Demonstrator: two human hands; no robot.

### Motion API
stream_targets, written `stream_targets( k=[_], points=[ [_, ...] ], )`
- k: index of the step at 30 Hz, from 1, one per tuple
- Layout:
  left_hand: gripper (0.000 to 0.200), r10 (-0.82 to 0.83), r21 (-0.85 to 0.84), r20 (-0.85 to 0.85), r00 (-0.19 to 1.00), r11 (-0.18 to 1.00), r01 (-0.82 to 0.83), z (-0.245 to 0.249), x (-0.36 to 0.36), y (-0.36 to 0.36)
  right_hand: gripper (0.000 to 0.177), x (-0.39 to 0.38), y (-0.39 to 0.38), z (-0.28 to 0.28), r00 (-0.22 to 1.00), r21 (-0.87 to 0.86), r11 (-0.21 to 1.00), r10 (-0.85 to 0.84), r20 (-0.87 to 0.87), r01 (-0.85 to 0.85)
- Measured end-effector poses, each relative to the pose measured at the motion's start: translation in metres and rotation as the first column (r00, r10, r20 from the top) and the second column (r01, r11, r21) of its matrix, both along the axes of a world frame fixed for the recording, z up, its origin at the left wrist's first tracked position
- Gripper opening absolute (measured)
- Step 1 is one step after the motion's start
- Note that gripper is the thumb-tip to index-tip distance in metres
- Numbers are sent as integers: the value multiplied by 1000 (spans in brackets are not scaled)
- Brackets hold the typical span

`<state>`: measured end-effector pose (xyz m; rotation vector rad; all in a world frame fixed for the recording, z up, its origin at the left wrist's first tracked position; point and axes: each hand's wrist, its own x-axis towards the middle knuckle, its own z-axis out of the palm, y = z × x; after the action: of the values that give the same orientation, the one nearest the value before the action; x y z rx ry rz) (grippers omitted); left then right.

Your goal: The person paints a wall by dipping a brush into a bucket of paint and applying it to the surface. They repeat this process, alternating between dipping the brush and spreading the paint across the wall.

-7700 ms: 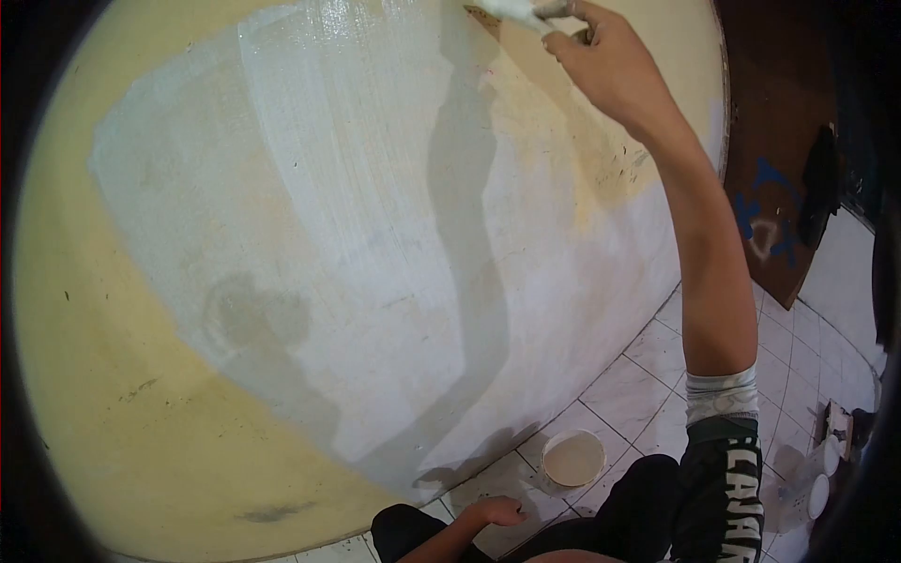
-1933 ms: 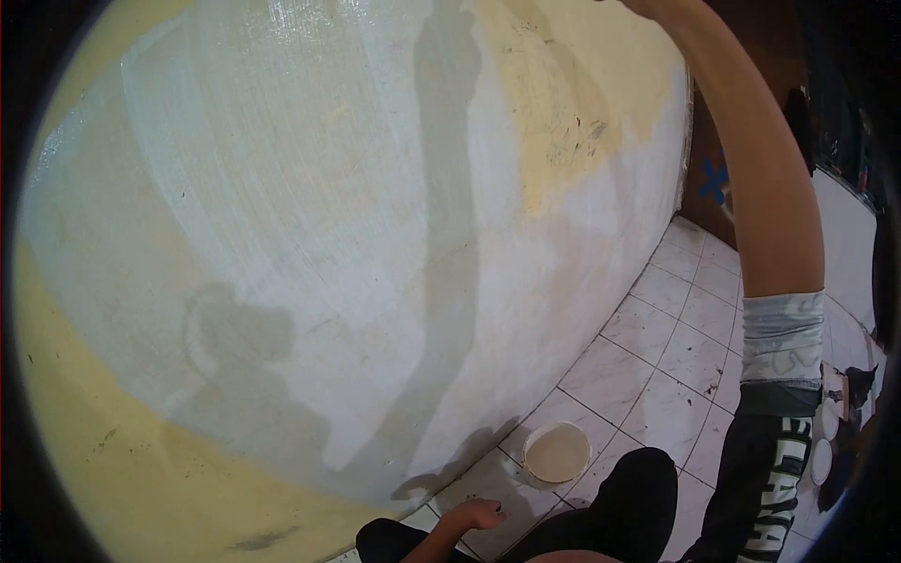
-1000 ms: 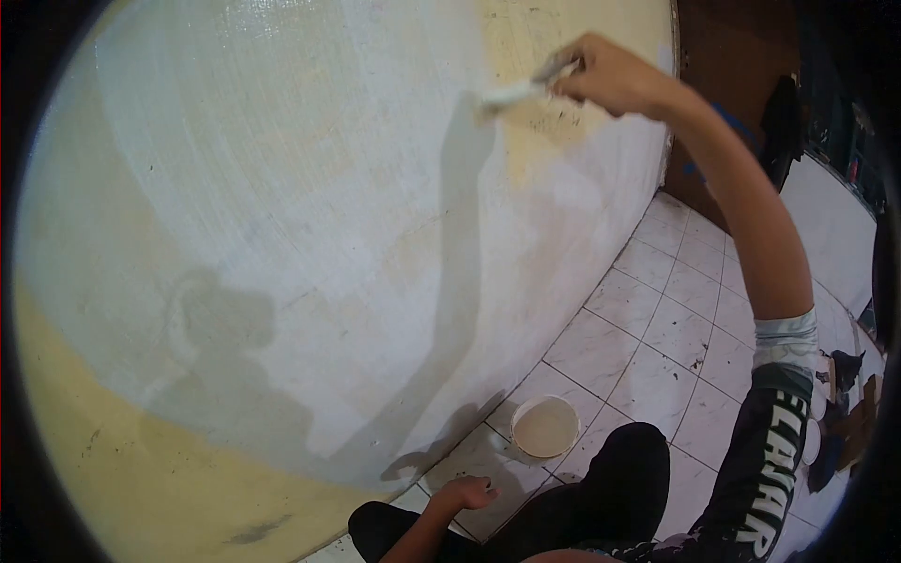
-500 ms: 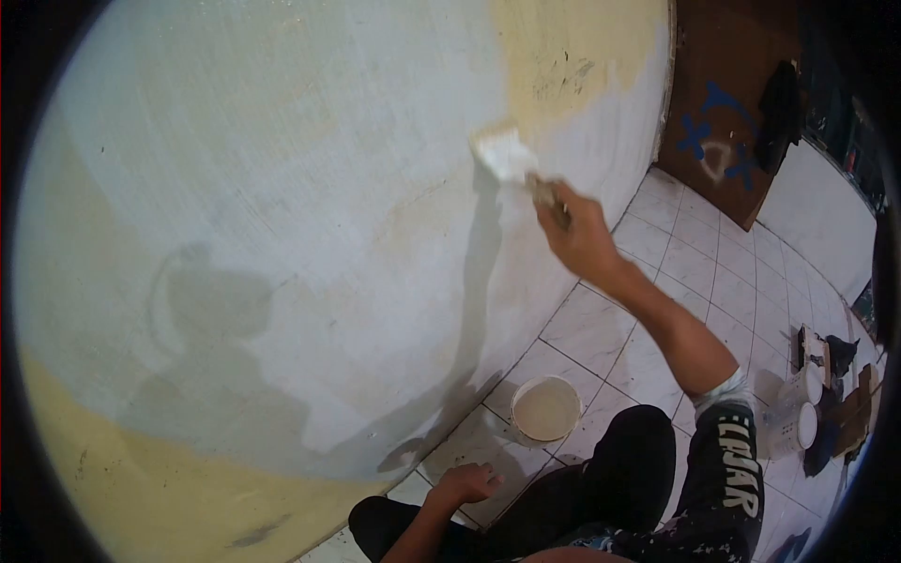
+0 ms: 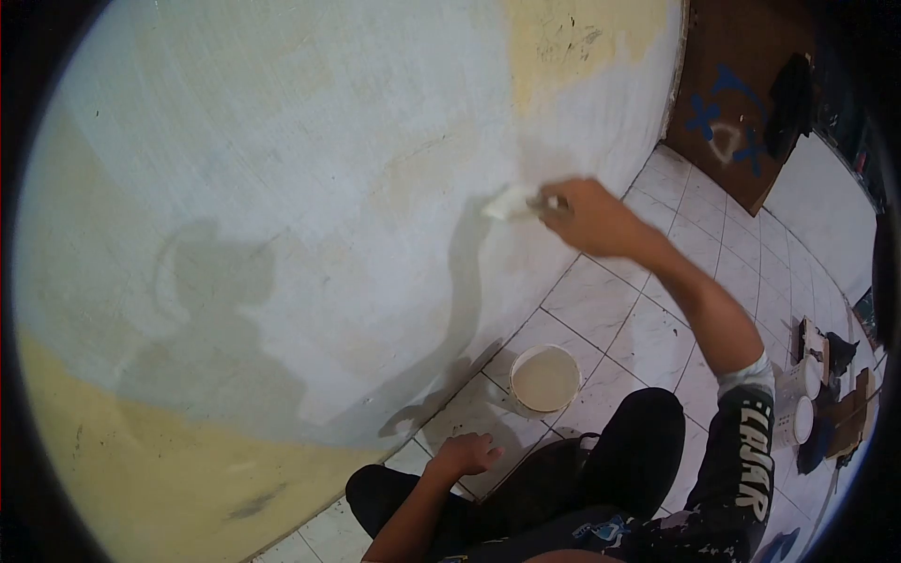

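Observation:
My right hand (image 5: 591, 219) is wrapped round the handle of a paintbrush (image 5: 514, 202). The brush's white, paint-loaded bristles point left against the wall (image 5: 375, 281), which is coated whitish with yellow patches. Low over my bent knee, my left hand (image 5: 466, 455) hangs with loosely curled, slightly parted fingers and nothing visible in it. Between my knees and the wall, a white bucket (image 5: 545, 378) of pale paint stands on the floor, just beyond my left hand.
White tiles (image 5: 648, 342) cover the floor along the wall's foot. At the right lie white containers (image 5: 798, 420), cardboard (image 5: 849, 413) and dark items. A brown door (image 5: 727, 113) with blue marks stands at the back right. Shadows of my head and arm fall on the wall.
My right hand has brought the paintbrush downward along the wall, and the brush has turned to lie nearly level. My left hand stays by my knee. The view has shifted slightly.

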<state>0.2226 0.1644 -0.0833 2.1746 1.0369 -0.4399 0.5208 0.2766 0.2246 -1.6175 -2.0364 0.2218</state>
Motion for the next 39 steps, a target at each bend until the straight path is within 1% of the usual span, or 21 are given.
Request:
stream_targets(
  k=[1, 7, 8, 10, 13, 14, 16, 19, 20, 22, 25, 26, 27, 28, 30, 31, 33, 35, 37, 38, 39],
  points=[
    [54, -9, -12, -2, 1000, 1000, 9, -4, 0, 1, 26, -2, 6, 16, 1000, 77, 997, 11, 4, -11],
    [52, 3, -19, 22, 1000, 1000, -3, 0, 2, 2, 25, -8, -5, 86, 997, 206, 978, -7, -77, 23],
    [51, 7, -17, 37, 999, 1000, -6, 1, 3, 1, 26, -8, -9, 95, 994, 287, 956, -27, -106, 57],
    [51, 3, -20, 21, 1000, 1000, -3, 6, 3, 1, 26, -8, -13, 98, 989, 361, 928, -47, -142, 96],
    [51, 15, -11, 5, 1000, 1000, -15, 8, -1, 0, 28, -12, -11, 83, 977, 661, 746, 74, -199, 78],
    [51, 28, -6, 8, 1000, 1000, -27, 8, -2, -2, 28, -17, -7, 66, 977, 656, 751, 79, -198, 73],
    [51, 25, -9, -30, 999, 1000, -25, 16, -3, -5, 30, -23, 6, 15, 963, 495, 864, 50, -266, 92],
    [52, 16, 0, -90, 996, 1000, -17, 19, -12, -10, 32, -21, 8, -56, 978, 502, 865, 97, -184, 9],
    [55, 14, 11, -100, 995, 1000, -13, 17, -12, -12, 32, -16, 4, -73, 977, 432, 902, 95, -189, -4],
    [55, 27, -26, -140, 990, 999, -31, 19, -13, -15, 32, -3, -2, -97, 976, 342, 939, 102, -194, -30],
    [54, 21, -73, -236, 972, 997, -39, 28, -8, -18, 29, 20, -12, -127, 935, 157, 988, 65, -348, -10],
    [54, 8, -84, -268, 963, 996, -32, 30, -7, -22, 29, 33, -14, -131, 968, 1, 998, 57, -243, -58],
    [53, 12, -95, -222, 975, 995, -34, 22, -8, -25, 28, 46, -18, -134, 988, -169, 981, 67, -136, -90],
    [52, 21, -67, -181, 983, 997, -34, 20, -8, -27, 29, 52, -19, -130, 997, -440, 895, 45, -69, -70],
    [46, 39, 28, -84, 996, 999, -37, 4, -13, -33, 27, 61, -21, -151, 983, -650, 754, 174, 65, -90],
    [46, 28, -1, -83, 996, 1000, -28, 6, -10, -32, 27, 64, -21, -166, 984, -672, 736, 168, 62, -83],
    [51, 2, -56, -243, 970, 998, -16, 18, -2, -23, 27, 66, -19, -207, 855, -701, 677, 482, 192, -225],
    [51, -3, -59, -243, 970, 998, -11, 21, 5, -19, 28, 51, -20, -246, 834, -805, 568, 518, 191, -168],
    [44, 14, 58, -153, 988, 998, -5, 13, 4, -24, 32, 41, -22, -301, 786, -806, 555, 585, 199, -208],
    [44, 13, 47, -154, 988, 999, -6, 10, 4, -27, 32, 36, -23, -326, 786, -811, 546, 588, 192, -210],
    [47, -3, 11, -186, 983, 1000, 5, 14, 8, -23, 34, 32, -21, -349, 717, -793, 558, 654, 241, -243]
  ],
)
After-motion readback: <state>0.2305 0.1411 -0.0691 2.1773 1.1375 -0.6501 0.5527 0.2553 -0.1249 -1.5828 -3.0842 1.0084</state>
